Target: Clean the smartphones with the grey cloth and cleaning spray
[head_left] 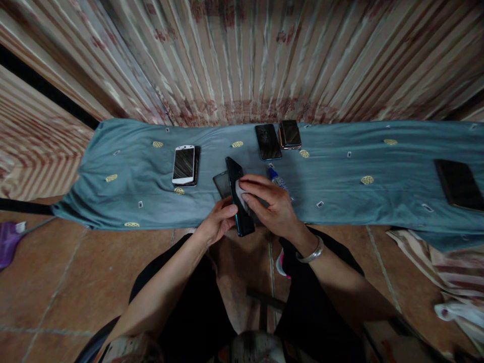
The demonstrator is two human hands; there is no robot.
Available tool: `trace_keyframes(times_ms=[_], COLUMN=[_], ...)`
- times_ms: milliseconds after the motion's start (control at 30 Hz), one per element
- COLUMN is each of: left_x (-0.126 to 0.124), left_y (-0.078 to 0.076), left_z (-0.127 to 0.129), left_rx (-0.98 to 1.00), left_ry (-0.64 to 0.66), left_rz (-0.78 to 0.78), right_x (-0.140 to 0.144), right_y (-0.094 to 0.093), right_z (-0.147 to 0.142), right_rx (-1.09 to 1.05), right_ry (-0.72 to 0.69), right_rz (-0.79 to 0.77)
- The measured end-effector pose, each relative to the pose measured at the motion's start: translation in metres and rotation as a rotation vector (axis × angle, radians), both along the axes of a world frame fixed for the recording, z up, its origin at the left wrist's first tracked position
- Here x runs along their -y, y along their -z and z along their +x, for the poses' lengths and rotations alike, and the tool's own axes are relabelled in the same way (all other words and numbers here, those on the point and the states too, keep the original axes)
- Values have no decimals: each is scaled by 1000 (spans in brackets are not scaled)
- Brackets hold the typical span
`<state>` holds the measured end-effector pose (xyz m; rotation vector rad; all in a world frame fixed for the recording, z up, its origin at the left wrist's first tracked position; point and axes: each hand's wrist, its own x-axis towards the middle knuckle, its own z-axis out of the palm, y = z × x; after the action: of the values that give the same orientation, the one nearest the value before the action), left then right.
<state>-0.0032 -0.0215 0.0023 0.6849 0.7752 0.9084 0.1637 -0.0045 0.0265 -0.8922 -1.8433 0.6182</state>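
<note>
My left hand [220,220] grips a dark smartphone [235,201] by its side, tilted on edge above the front of the cloth. Pinched in the fingers of my right hand [270,201] is a small whitish cloth [241,194], pressed against the phone's face. Behind the held phone another phone or flat dark panel [221,182] lies on the cloth, partly hidden. A small bottle with a blue cap [278,177] lies just beyond my right hand, its lower part partly covered by the fingers.
A blue-green cloth [333,186] covers the long bench. On it lie a white phone [183,165] atop a dark one, a black phone [268,141], a small phone stack [290,134] and a dark tablet-like device [459,184]. Pleated curtains [242,65] hang behind.
</note>
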Motion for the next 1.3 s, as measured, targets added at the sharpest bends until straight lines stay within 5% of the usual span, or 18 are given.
trace_keyframes(times_ms=[800, 1300], left_x=[-16, -17], left_y=[-3, -9], left_z=[-9, -16], left_rx=[-65, 8], left_ry=[-239, -174], left_rz=[91, 71], right_x=[10, -2], right_y=[-2, 20], right_z=[-7, -5], right_rx=[-94, -119], right_ry=[-125, -95], right_rz=[-91, -169])
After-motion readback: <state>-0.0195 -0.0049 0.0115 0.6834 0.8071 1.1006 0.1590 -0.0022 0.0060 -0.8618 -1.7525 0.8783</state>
